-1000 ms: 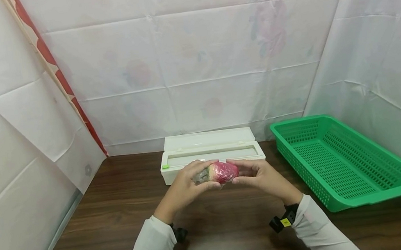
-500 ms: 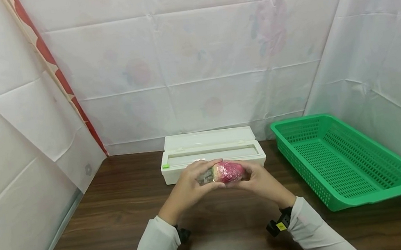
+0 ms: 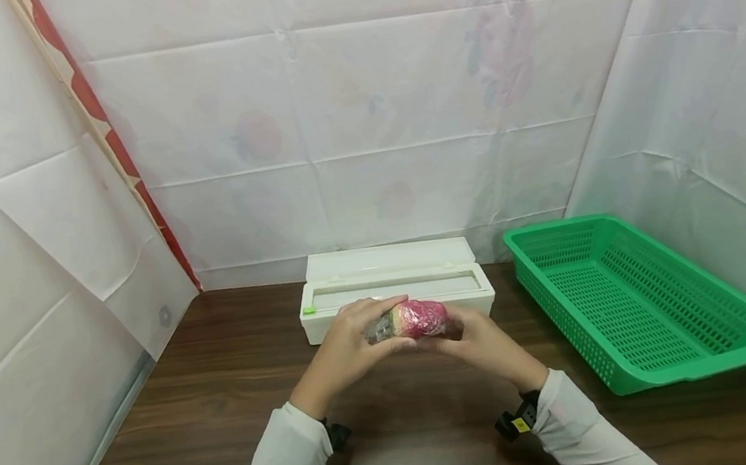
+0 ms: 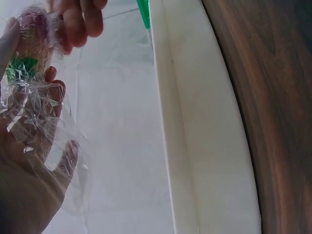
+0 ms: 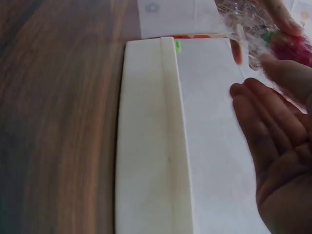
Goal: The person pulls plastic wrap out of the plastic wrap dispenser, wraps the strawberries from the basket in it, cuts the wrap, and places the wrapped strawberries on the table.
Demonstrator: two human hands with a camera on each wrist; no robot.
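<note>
A small pink-and-cream item (image 3: 420,317) with a green part (image 4: 22,67), resembling a toy vegetable, is held in the air, covered in clear cling film (image 4: 36,109). My left hand (image 3: 347,343) grips its left end between thumb and fingers, where loose crinkled film hangs over the palm. At the opposite end is my right hand (image 3: 489,342), its thumb below and forefinger partly hidden by the item. Its other fingers (image 5: 263,117) extend past the item in the right wrist view. Behind both hands sits a white lidded box (image 3: 470,299) resembling a cling film dispenser.
The box has its lid (image 3: 386,259) raised and a small green slider (image 3: 309,310) at its left. A green perforated basket (image 3: 706,365) stands on the right of the dark wooden table (image 3: 213,404). White patterned sheeting (image 3: 359,111) closes off the back and sides.
The right hand has shifted left, closer round the item's right end. The wrapped item moved slightly right, then partly back left. Box and basket stay put.
</note>
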